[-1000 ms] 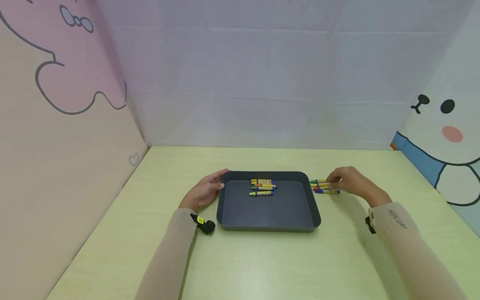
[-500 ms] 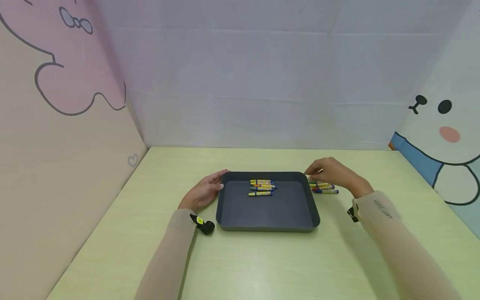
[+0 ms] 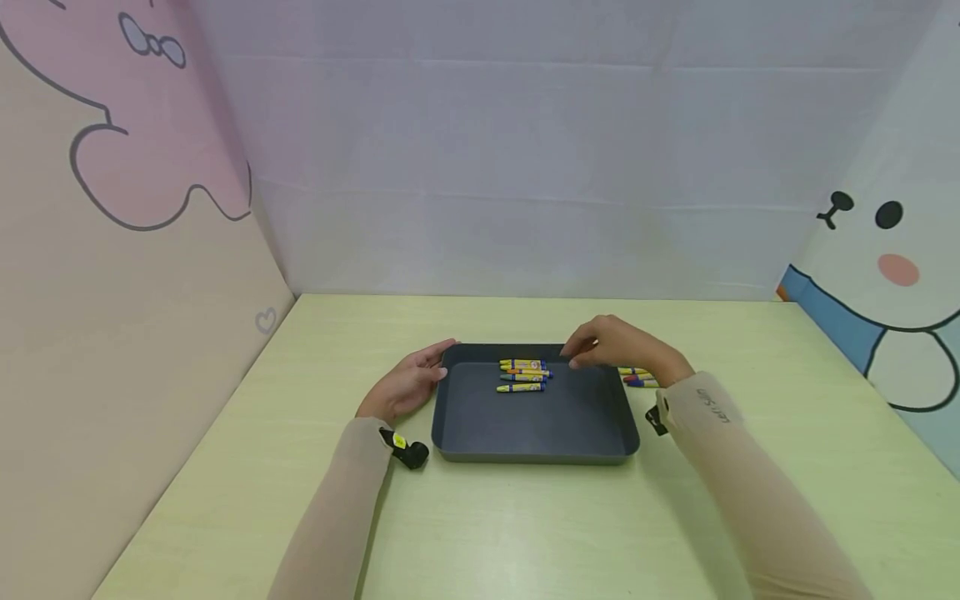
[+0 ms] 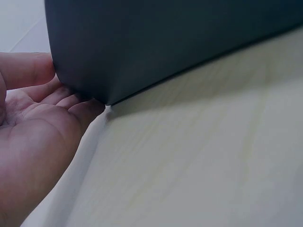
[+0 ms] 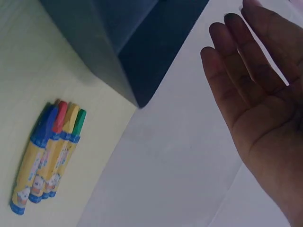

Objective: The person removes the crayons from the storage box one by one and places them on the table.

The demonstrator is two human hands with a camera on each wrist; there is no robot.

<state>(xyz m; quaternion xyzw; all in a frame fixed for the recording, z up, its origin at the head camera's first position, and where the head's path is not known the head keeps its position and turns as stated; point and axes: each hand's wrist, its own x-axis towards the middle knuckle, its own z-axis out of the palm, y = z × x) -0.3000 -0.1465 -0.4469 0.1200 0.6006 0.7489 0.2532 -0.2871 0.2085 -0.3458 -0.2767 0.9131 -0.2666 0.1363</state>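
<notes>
Work has shifted from 4 crayons [image 5: 49,158] beside the tray [image 3: 535,429]: the right hand [image 3: 618,343], loosely bent, hold unclear, is above it. The left hand [image 3: 407,387] grips its side.

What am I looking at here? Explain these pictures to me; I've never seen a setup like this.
There is no machine: these are a person's own two hands. The wide view comes from a camera worn on the head; the close ones come from a camera on each wrist. On the table sits a dark tray with several crayons inside. Four more crayons lie beside it. The left hand holds the tray's left side. The right hand is over the tray; whether it holds anything is hidden.
</notes>
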